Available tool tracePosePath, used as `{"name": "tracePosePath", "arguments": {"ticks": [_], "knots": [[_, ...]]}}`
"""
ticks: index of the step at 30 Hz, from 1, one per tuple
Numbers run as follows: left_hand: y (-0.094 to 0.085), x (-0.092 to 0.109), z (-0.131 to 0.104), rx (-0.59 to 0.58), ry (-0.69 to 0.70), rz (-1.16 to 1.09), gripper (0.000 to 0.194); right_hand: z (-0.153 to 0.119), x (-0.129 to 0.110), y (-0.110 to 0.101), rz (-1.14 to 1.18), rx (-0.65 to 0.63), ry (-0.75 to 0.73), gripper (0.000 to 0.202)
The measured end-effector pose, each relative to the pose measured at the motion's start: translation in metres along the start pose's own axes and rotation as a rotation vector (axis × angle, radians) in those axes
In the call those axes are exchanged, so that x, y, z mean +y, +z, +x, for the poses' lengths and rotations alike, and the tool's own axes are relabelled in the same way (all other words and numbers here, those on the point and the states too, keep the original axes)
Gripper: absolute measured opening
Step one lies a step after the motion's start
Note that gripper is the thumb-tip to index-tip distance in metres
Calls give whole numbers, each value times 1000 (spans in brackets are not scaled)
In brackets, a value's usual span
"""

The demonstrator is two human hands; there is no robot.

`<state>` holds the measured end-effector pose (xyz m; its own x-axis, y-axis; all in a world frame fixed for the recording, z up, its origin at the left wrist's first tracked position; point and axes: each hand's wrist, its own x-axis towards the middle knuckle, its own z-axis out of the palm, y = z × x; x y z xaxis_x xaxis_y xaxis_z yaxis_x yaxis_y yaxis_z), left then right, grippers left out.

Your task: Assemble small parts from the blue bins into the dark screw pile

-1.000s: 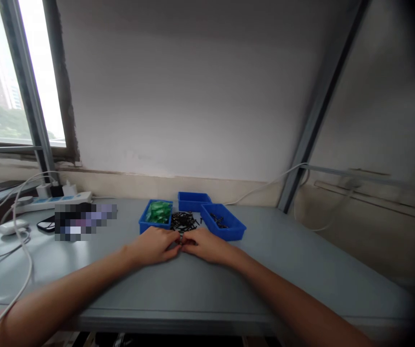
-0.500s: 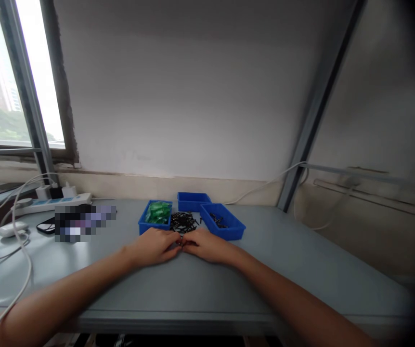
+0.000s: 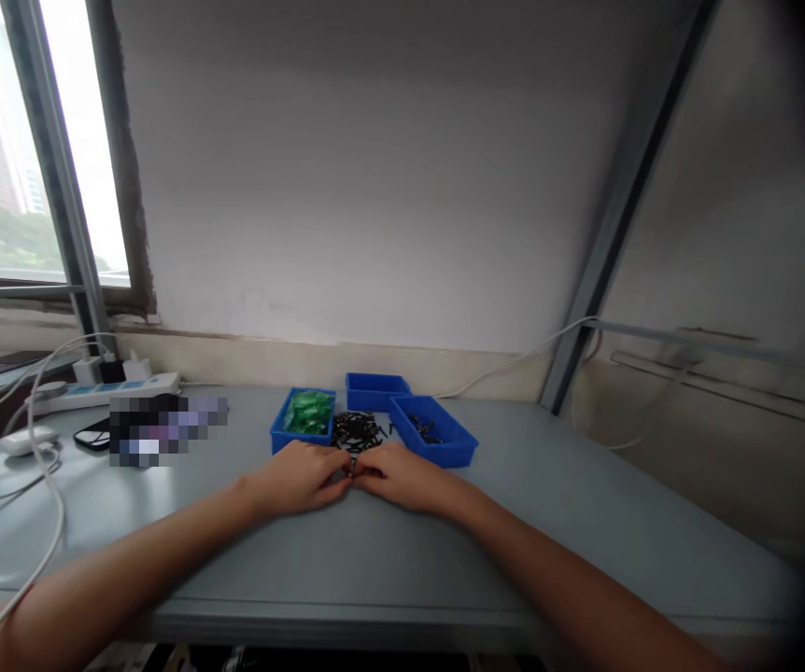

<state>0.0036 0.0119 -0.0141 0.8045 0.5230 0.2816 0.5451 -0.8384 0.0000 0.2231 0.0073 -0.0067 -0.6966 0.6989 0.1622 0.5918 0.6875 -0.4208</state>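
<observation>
My left hand [image 3: 306,476] and my right hand [image 3: 397,476] meet at the fingertips low over the table, both closed in a pinch. Between them is something small and dark that I cannot make out. Just beyond the fingers lies a loose pile of small black screws [image 3: 359,429]. Left of the pile stands a blue bin [image 3: 303,442] filled with green plastic pieces [image 3: 307,411]. A second blue bin [image 3: 448,454], on the right, has some small dark metal parts [image 3: 425,428] in it. Behind the pile is a third blue bin [image 3: 377,392]; its bottom is hidden.
On the left are a white power strip [image 3: 112,394] with plugs, a white adapter [image 3: 28,441] and a blurred-out item [image 3: 168,431]. A white cable [image 3: 59,509] crosses my left forearm. Grey metal posts [image 3: 602,252] rise at both sides, and a wall closes the back.
The whole view has shifted very slightly. Both hands stay pinched together in the same place, and the bins and the pile have not moved.
</observation>
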Motion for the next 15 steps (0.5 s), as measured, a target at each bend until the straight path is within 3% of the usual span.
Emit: {"name": "tracePosePath", "arguments": {"ticks": [7,15], "knots": [[-2,3,1,-83,-30,41,11,-1,-14,-4,-131,38,-1,17],[2,1,0,-53,4,17,10,-1,-16,0,-167,49,3,18]]}}
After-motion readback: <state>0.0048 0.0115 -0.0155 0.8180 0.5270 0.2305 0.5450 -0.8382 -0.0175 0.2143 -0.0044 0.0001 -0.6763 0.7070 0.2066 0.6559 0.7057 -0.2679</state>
